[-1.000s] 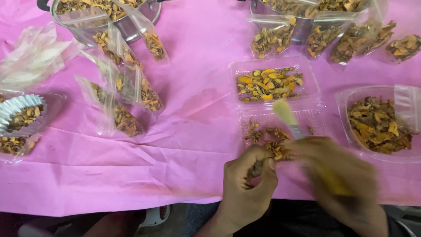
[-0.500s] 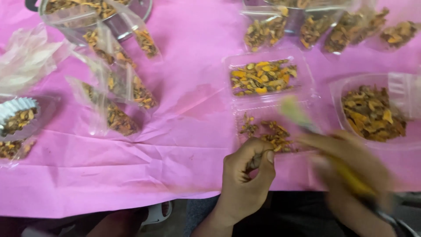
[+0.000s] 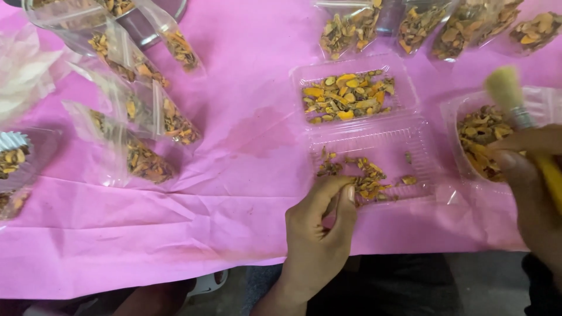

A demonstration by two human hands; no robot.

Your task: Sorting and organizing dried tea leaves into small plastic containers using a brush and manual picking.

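Observation:
My left hand rests at the near edge of an opened clear hinged box, its fingertips pinched among the dried yellow-brown pieces in the near half. The far half holds brighter orange-yellow pieces. My right hand grips a yellow-handled brush, bristles pointing up and away, over a second clear tray of brown pieces at the right.
A pink cloth covers the table. Several small clear bags of dried pieces lie at the left, more along the far edge. A metal bowl stands far left. A paper cup liner sits at the left edge.
My right hand has carried the brush from above the hinged box to the right, over the right-hand tray. The left hand stays pinching at the near half.

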